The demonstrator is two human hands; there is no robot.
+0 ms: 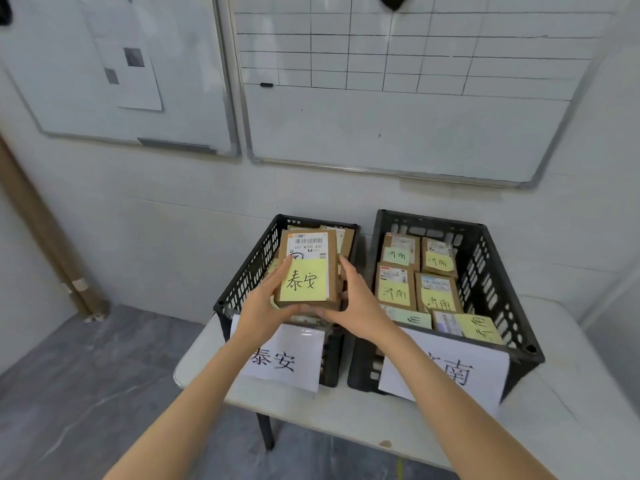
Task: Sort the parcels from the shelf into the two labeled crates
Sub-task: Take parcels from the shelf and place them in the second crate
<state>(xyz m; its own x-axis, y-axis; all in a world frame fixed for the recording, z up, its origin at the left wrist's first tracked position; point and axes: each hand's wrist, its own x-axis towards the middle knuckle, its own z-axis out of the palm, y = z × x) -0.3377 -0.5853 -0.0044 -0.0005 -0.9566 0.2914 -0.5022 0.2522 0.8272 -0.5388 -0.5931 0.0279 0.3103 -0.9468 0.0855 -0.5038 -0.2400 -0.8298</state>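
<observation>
Both hands are clamped on one flat brown cardboard parcel (313, 244); the left hand (263, 306) grips its left edge with the thumb lying on top, the right hand (360, 306) grips its right edge. The parcel is held over the left black lattice-walled plastic crate (247, 271), above the parcels already lying there; whether it touches them cannot be told.

The handwritten characters on its yellow sticky note (304, 280) match the left white paper label (287, 362) hanging on that crate's front; I judge this to be the placing step, into the right crate. The left crate looks filled to about its rim. The right black lattice-walled plastic crate (485, 271) shows six parcels laid flat in rows, each with a yellow note; the right white paper label (450, 372) is partly hidden by the right forearm. The sorting seems well advanced; the shelf is out of view, so how many parcels remain cannot be told.

The parcels are stiff matte card boxes with crisp corners and printed shipping labels. The crates are hard plastic with flared, perforated walls. They stand side by side on a smooth white table (554, 410) with a rounded corner and a dark leg.
</observation>
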